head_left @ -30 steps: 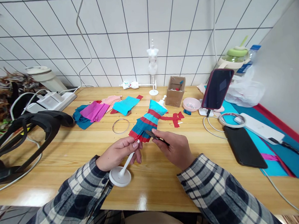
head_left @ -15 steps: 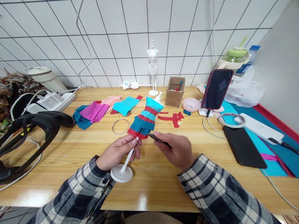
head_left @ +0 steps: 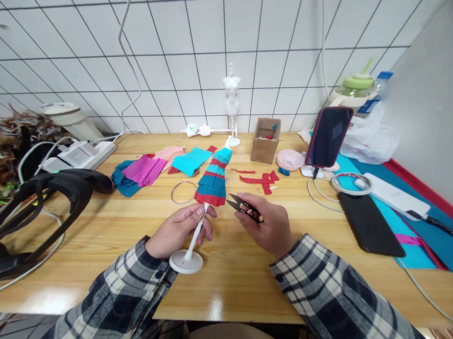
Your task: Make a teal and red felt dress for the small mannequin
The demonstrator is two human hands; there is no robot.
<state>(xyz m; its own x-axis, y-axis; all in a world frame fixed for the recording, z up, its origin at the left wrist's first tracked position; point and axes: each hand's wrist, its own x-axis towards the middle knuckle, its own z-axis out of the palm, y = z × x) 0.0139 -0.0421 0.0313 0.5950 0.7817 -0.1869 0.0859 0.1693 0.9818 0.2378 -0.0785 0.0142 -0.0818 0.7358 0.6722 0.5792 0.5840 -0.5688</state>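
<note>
My left hand (head_left: pixel 188 225) is closed around the white stem of a small dress-form mannequin (head_left: pixel 196 239), which leans away from me with its round base toward me. On the mannequin is a dress (head_left: pixel 213 179) of crepe-like material in bands of light blue, red and teal, with a red hem. My right hand (head_left: pixel 266 224) grips small black thread snips (head_left: pixel 243 207). Their blades are parted and point left, a little apart from the hem. Part of the snips is hidden in the palm.
Red scraps (head_left: pixel 264 180) lie beyond my right hand, near a cardboard box (head_left: pixel 265 146) and a pink bowl (head_left: pixel 290 159). Coloured sheets (head_left: pixel 144 170) and a ring (head_left: pixel 183 192) are at left. A bare mannequin (head_left: pixel 231 95) stands behind. Right are a propped phone (head_left: pixel 328 137) and a black phone (head_left: pixel 371 223).
The dressed mannequin has turned on its stem, and its top has swung left. The snips have opened and now sit clear of the hem.
</note>
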